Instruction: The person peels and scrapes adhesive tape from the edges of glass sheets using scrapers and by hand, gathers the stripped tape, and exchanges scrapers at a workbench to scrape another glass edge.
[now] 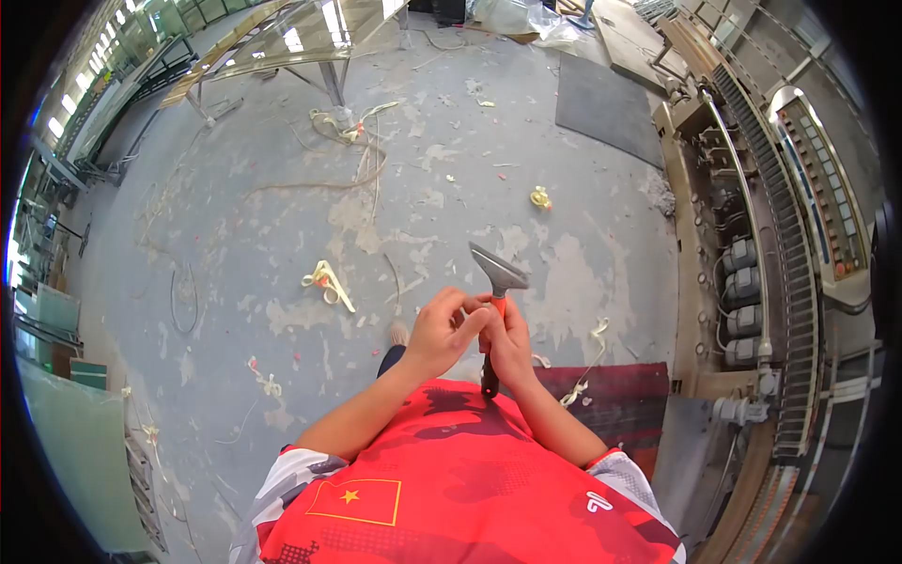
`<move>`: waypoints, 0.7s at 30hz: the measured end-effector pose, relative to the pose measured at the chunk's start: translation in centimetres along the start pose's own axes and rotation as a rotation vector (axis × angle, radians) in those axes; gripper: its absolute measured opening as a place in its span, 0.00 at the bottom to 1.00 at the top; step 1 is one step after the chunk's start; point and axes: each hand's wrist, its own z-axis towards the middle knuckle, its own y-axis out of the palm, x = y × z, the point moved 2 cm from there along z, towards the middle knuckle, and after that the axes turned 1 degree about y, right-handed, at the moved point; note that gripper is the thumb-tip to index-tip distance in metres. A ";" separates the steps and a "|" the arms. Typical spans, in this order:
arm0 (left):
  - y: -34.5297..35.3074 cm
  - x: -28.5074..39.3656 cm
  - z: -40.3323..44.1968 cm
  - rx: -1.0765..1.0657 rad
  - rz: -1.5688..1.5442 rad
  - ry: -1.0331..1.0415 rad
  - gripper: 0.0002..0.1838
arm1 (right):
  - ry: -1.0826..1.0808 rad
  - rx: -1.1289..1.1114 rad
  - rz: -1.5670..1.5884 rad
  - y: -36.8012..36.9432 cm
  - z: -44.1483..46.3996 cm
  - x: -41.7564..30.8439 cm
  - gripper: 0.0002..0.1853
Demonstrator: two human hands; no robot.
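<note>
A scraper (500, 272) with a wide grey metal head and a red and black handle stands upright in front of my chest, its blade end pointing away from me. My right hand (510, 346) is wrapped round the handle, and the black handle end shows below it. Close against it, my left hand (445, 331) has its fingers curled and its thumb pressed toward the right hand's fingertips. Whatever those left fingers pinch, if anything, is hidden.
A long machine with motors and a button panel (822, 183) runs along the right. Scraps of yellow tape (329, 285) and cords lie on the worn grey floor (235, 244). Ahead stands a glass-topped table (301, 38); a dark mat (609, 108) lies at right. Glass sheets (75, 451) lean at left.
</note>
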 end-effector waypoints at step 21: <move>-29.2 -3.0 49.9 0.024 -0.484 -0.051 0.16 | 0.208 -0.238 0.253 14.8 52.9 -8.1 0.22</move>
